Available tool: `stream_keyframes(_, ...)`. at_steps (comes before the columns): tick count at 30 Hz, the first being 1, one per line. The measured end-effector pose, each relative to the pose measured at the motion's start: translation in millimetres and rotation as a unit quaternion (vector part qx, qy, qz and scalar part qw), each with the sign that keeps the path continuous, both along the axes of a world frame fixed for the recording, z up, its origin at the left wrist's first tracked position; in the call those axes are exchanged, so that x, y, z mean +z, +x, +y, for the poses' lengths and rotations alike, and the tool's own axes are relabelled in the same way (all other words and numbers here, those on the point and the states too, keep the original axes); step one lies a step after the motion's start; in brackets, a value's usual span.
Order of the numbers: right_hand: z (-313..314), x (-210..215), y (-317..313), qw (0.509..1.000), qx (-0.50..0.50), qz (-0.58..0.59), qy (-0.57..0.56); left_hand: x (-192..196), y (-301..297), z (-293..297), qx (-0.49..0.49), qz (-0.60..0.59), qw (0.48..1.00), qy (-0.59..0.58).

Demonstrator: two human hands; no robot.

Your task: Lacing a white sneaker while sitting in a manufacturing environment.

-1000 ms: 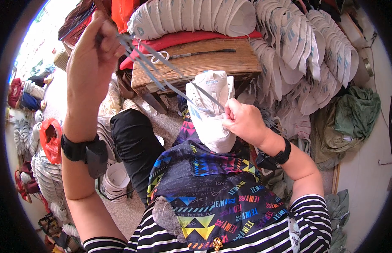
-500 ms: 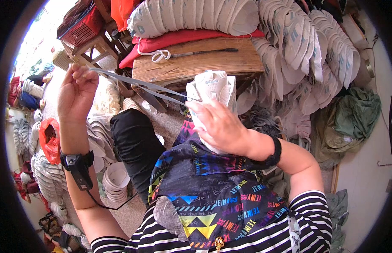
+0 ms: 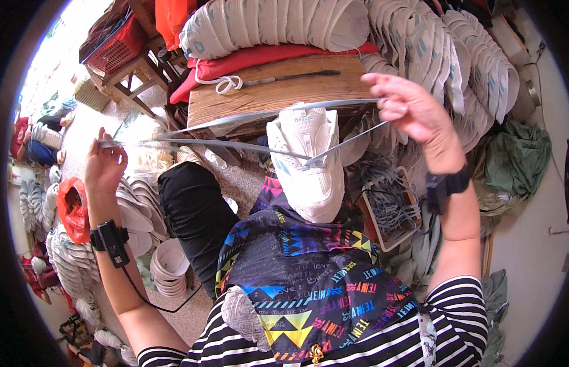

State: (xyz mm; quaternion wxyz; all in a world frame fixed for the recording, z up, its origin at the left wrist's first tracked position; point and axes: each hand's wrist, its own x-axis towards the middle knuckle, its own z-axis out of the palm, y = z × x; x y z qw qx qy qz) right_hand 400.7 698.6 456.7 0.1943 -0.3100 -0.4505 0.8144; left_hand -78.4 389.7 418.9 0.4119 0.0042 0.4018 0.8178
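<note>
A white shoe upper lies on my apron-covered lap, its rounded toe towards me and its tongue end near a wooden bench. A flat grey shoelace passes through its front eyelets. Out to the left, my left hand pinches the lace between thumb and fingers. Raised to the right of the bench, my right hand grips the lace too, its index finger stretched out. One strand runs from the shoe to each hand, and another spans across above the tongue. Where the lace ends lie is blurred near the left hand.
The wooden bench ahead carries a red cloth, a thin dark tool and a row of nested shoe uppers. More uppers hang at right. A tray of grey laces sits by my right side; stacked white pieces stand at left.
My right hand has left the shoe and swung up and right, drawing the lace out to that side. The shoe's toe and the lace tray now show. My left hand has dropped slightly.
</note>
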Motion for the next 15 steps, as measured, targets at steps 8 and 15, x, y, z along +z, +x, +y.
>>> stream_keyframes(8, 115, 2, 234, 0.962, -0.223, -0.160, 0.014, -111, -160, -95, 0.110, -0.057, 0.989, -0.078)
stream_keyframes(15, 137, 42, 350, 0.898, -0.393, -0.161, 0.114, -113, -266, -236, 0.209, 0.066, 0.966, -0.137)
